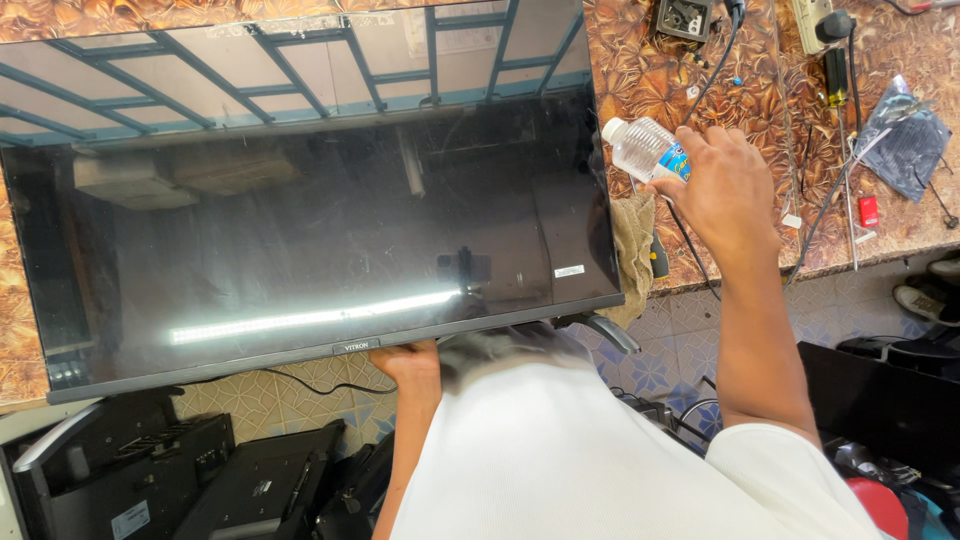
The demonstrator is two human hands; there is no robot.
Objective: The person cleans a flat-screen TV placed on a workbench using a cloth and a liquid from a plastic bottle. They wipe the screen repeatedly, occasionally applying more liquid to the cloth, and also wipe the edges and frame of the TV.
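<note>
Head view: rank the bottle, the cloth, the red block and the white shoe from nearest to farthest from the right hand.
1. Bottle: held in the right hand, over the screen's right edge.
2. Cloth: just left of the hand, below it.
3. Red block: on the table to the right.
4. White shoe: on the floor, far right.

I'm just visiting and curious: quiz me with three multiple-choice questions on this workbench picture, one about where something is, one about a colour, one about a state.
1. Where is the plastic bottle?
A. In the right hand, beside the television's right edge
B. On the floor
C. Lying on the screen's middle

2. What colour is the bottle's cap?
A. Red
B. White
C. Black

3. What state is the television in?
A. Showing a picture
B. Cracked in half
C. Dark, lying screen-up on the table

Answers: 1 A, the right hand grips it there. 2 B, the cap shows white. 3 C, the glass only mirrors the roof, while the left hand holds its bottom edge.
</note>
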